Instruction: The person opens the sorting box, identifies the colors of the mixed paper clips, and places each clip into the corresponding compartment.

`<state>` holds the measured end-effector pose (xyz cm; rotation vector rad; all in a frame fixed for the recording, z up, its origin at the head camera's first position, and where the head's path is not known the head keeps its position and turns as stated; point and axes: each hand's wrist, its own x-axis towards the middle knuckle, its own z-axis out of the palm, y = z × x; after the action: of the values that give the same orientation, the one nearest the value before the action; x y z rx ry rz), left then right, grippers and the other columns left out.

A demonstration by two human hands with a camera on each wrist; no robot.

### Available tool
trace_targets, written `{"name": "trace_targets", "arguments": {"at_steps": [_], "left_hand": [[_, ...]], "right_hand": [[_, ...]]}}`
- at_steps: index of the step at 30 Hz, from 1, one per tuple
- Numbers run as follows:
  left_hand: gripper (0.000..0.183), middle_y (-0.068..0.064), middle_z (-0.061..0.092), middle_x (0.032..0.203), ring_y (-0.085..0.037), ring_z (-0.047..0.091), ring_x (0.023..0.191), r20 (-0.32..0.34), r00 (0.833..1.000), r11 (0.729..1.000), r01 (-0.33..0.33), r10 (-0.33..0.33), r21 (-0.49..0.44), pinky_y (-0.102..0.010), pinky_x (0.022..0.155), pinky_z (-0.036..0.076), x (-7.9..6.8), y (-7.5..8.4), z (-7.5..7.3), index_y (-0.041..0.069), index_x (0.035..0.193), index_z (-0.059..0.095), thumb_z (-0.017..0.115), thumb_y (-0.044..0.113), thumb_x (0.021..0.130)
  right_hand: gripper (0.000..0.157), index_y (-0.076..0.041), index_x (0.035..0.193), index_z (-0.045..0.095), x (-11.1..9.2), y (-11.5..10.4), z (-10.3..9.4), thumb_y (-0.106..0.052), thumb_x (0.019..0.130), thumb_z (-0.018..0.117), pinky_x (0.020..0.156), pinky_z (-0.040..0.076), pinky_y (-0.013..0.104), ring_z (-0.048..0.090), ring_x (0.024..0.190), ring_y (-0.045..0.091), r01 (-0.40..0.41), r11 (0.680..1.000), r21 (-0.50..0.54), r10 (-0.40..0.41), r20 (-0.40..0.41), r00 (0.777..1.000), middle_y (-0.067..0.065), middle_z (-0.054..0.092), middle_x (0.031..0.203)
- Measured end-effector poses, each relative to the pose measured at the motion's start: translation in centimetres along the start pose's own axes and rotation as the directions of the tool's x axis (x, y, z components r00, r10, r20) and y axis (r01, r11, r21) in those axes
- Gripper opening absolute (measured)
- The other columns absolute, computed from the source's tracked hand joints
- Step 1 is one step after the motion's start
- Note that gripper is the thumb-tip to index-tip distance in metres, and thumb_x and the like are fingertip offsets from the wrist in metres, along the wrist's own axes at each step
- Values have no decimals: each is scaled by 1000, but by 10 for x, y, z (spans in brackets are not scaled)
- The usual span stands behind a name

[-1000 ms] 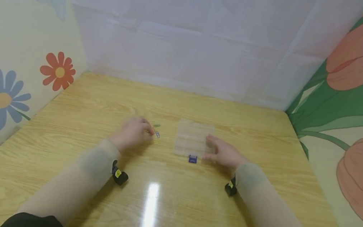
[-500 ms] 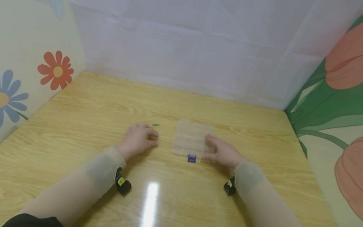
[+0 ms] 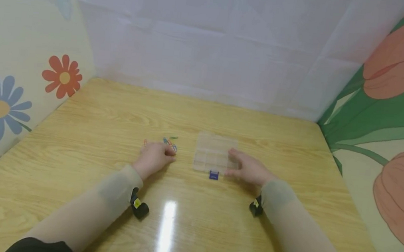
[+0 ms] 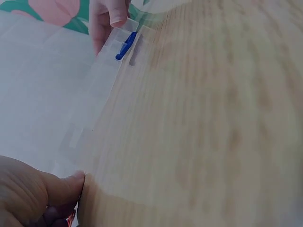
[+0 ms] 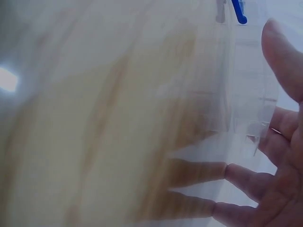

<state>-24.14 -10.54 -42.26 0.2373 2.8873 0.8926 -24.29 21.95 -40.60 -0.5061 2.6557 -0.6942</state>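
Note:
In the head view, my left hand (image 3: 153, 157) bends its fingers down to the table beside several coloured paper clips (image 3: 170, 142). Its thumb and index tips are close together, and the left wrist view shows a sliver of orange-red under the thumb (image 4: 71, 184). Whether a clip is pinched there is hidden. A clear plastic compartment box (image 3: 211, 153) lies flat to the right, with a blue latch (image 3: 213, 175) on its near edge. My right hand (image 3: 248, 169) rests at the box's right side, thumb and fingers spread and fairly straight.
A lone reddish clip (image 3: 145, 142) lies left of the others, and a green clip (image 3: 174, 137) lies behind them. The wooden table (image 3: 193, 229) meets a white sheet (image 3: 209, 46) at the back. Flower-printed panels (image 3: 383, 158) stand at both sides.
My left hand has shifted slightly right and towards me, its fingers drawing in. More of the clips show beyond it now. The right hand and the box stay put.

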Motion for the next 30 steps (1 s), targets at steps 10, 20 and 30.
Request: {"name": "trace_targets", "arguments": {"at_steps": [10, 20, 30], "left_hand": [[10, 3, 70, 90, -22, 61, 91, -10, 1000, 1000, 16, -16, -16, -57, 94, 30, -1, 0, 3, 17, 86, 72, 72, 27, 86], [11, 1, 68, 89, -21, 61, 87, -1, 998, 998, -56, 56, -32, -48, 88, 41, -4, 3, 3, 14, 88, 71, 69, 24, 89], [12, -1, 68, 93, -20, 60, 87, 8, 998, 997, -59, 59, -58, -43, 88, 46, 3, 25, 4, 14, 93, 68, 64, 25, 93]], "right_hand": [[91, -15, 152, 26, -2, -1, -2, -55, 82, 68, 114, 13, 47, 19, 144, 26, 4, 1000, -4, -4, 6, 1000, 3, 21, 157], [92, -16, 152, 26, -2, 0, -2, -58, 81, 67, 114, 14, 48, 19, 144, 26, -2, 1000, 1, 2, -3, 1000, 3, 22, 157], [93, -15, 152, 26, -1, 1, -1, -57, 80, 68, 114, 14, 47, 20, 144, 26, 13, 1000, 2, -13, -6, 1000, 2, 23, 157]]}}
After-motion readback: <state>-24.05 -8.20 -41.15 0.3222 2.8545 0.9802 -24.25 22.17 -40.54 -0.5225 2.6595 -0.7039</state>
